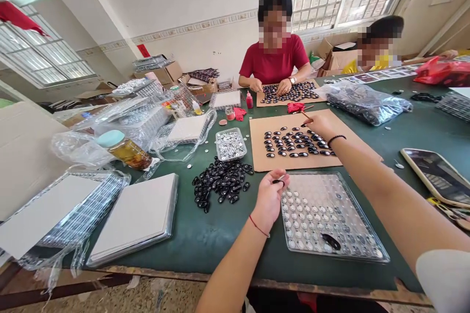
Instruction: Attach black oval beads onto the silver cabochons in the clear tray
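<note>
Head view: the left hand (269,199) is curled nearly closed, thumb and forefinger pinching a small black oval piece (278,182) just above the near-left corner of the clear blister tray (367,249). The tray lies to the right of that hand on the green desk (205,234), with one black piece (331,241) resting in its cells. Just left of the left hand, and a little beyond it, sits a loose heap of black pieces (220,183), with a small clear dish of silver discs (230,144) behind it.

The right hand (318,126) reaches well forward over the cardboard sheet (264,161), fingers folded around a thin brown stick (306,116), whose tip points away to the left. Rows of black pieces (293,143) lie on the cardboard just beneath and left of this hand. A phone (435,176) lies to the right of the forearm. Across the desk, a person in red (273,61) has both hands on another cardboard sheet covered in pieces.
</note>
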